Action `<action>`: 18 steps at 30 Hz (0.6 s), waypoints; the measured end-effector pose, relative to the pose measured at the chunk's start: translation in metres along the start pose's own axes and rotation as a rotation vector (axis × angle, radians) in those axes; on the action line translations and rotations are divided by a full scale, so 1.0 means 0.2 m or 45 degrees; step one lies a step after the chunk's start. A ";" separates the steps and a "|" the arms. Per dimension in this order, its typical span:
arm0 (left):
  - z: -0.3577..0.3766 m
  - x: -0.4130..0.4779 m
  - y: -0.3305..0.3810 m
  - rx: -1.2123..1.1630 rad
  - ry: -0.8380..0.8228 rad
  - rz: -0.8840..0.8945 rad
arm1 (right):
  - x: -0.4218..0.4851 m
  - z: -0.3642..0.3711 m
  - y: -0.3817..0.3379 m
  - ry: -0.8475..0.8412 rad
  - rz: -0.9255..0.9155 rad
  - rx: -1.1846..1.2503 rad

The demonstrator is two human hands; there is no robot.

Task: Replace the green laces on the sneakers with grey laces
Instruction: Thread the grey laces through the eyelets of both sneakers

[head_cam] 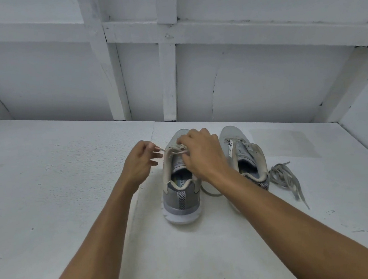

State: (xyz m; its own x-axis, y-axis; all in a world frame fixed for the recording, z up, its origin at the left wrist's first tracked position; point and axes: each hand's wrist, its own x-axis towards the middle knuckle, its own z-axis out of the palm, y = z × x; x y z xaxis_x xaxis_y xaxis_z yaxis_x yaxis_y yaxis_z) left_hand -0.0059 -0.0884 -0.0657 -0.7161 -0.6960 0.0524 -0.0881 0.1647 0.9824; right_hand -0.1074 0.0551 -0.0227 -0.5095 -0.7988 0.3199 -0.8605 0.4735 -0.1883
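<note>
Left hand point(140, 160): I pinch the lace point(161, 150) end beside the left sneaker point(180, 185).
Right hand point(201, 158): my fingers curl on the same lace at the eyelets.
Place: bench point(58, 188) middle, near its far edge.
Advice: draw slack evenly, lace flat.

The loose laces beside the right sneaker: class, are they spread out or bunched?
Bunched: the loose laces lie in a tangled pile on the shelf, ends trailing out.

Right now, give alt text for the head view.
The left hand pinches a pale lace and the right hand grips it at the front eyelets of a grey sneaker. A second sneaker and loose grey laces sit to its right on a white surface.
</note>
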 end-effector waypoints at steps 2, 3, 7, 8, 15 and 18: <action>-0.06 0.04 -0.02 -0.598 0.178 -0.142 | -0.05 0.00 0.03 0.077 0.098 0.135; -0.10 0.05 -0.01 -0.995 0.264 -0.246 | -0.08 0.01 0.04 0.119 0.164 0.209; -0.33 0.11 0.06 -1.732 0.466 -0.264 | -0.19 0.01 0.05 0.218 0.443 0.533; -0.35 0.11 0.09 -1.609 0.466 -0.248 | -0.21 0.01 0.04 0.205 0.516 0.613; -0.12 -0.03 0.19 0.604 -0.406 -0.076 | -0.25 0.05 0.02 0.119 0.653 0.857; -0.12 -0.04 0.23 0.892 -0.385 -0.016 | -0.24 0.07 0.03 0.128 0.658 0.881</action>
State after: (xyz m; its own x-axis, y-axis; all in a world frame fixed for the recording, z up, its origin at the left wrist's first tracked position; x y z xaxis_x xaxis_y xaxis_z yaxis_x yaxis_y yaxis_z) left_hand 0.0131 -0.0914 -0.0159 -0.8616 -0.4958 -0.1086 -0.4443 0.6333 0.6337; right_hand -0.0875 0.0910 -0.0520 -0.8621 -0.4940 0.1130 -0.3454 0.4096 -0.8444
